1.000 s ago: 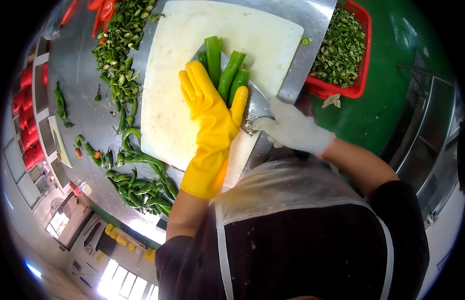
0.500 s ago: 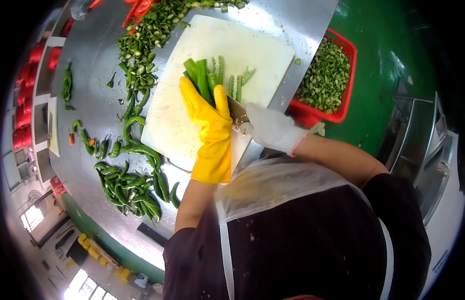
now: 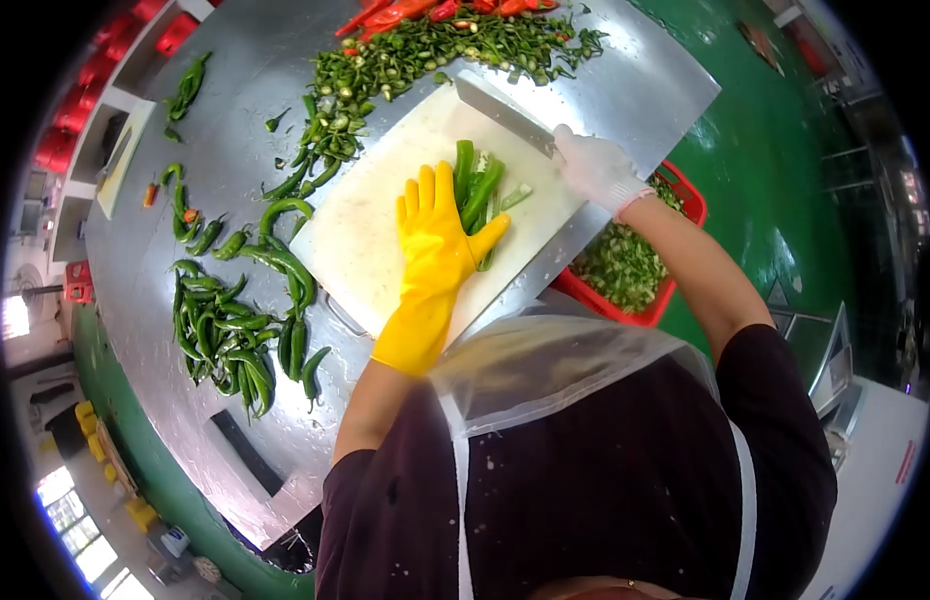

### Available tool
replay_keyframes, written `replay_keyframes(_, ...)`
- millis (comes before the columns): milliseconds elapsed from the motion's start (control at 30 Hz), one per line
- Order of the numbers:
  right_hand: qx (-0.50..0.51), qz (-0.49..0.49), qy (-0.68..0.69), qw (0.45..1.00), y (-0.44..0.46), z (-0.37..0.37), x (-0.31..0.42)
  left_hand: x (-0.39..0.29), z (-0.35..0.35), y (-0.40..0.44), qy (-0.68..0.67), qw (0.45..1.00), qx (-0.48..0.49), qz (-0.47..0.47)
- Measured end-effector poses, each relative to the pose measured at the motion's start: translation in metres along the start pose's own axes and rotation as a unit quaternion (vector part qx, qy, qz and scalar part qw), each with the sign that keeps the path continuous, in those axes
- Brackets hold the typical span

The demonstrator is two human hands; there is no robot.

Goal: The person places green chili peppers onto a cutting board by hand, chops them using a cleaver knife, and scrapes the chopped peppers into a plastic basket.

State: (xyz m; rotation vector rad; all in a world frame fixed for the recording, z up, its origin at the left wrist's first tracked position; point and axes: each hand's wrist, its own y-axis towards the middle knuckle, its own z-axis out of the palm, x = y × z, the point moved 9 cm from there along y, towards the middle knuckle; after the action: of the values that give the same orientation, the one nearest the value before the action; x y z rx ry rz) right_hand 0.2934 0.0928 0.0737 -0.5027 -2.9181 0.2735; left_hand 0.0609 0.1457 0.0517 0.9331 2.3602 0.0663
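Observation:
My left hand [image 3: 437,230], in a yellow rubber glove, lies spread on the white cutting board [image 3: 355,220], its thumb side against some green pepper pieces [image 3: 482,192]. A pale split piece [image 3: 517,196] is beside them on the right. My right hand [image 3: 593,170], in a white glove, is closed round the handle end of a wide knife [image 3: 505,112]. The blade reaches up and left over the board's upper right edge, apart from the pepper pieces. The handle itself is hidden by the glove.
Whole green peppers [image 3: 225,330] lie on the metal table [image 3: 145,260] at left. Chopped pepper ends [image 3: 425,60] run behind the board, with red peppers [image 3: 395,14] beyond. A red basket [image 3: 697,205] of chopped green pieces stands low at right, below the table edge.
My right hand has moved up and right, taking the knife away from the pepper pieces. My left hand's fingers have spread wider. The view has turned, showing more of the table's far side.

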Motion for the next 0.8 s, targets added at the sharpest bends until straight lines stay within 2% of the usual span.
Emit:
replay_keyframes(133,0.012,-0.061,-0.037,0.997,0.008,0.013,0.021,-0.017,0.001,-0.020,0.072,0.995,0.046,-0.047)
replay_keyframes(167,0.018,-0.075,-0.037,0.996,0.007,0.017,0.025,-0.016,0.006,-0.025,0.095,0.994,0.030,-0.036)
replay_keyframes(300,0.045,-0.170,-0.097,0.980,-0.030,0.017,0.055,0.008,0.001,-0.025,0.049,0.998,-0.034,-0.038)
replay_keyframes(400,0.056,-0.183,-0.056,0.980,-0.037,0.019,0.060,0.020,-0.017,-0.024,0.040,0.998,-0.052,-0.018)
replay_keyframes(500,0.037,-0.131,-0.009,0.991,-0.023,0.016,0.052,0.007,-0.040,-0.027,0.048,0.996,-0.073,0.006)
replay_keyframes(600,0.037,-0.106,-0.019,0.994,-0.026,0.013,0.051,-0.009,-0.049,-0.033,0.076,0.990,-0.107,0.043)
replay_keyframes(700,-0.021,-0.190,0.023,0.981,-0.047,0.024,0.065,-0.003,-0.037,-0.038,0.084,0.988,-0.116,0.059)
replay_keyframes(800,-0.010,-0.207,0.029,0.978,-0.045,0.030,0.076,0.008,-0.030,-0.037,0.053,0.989,-0.124,0.056)
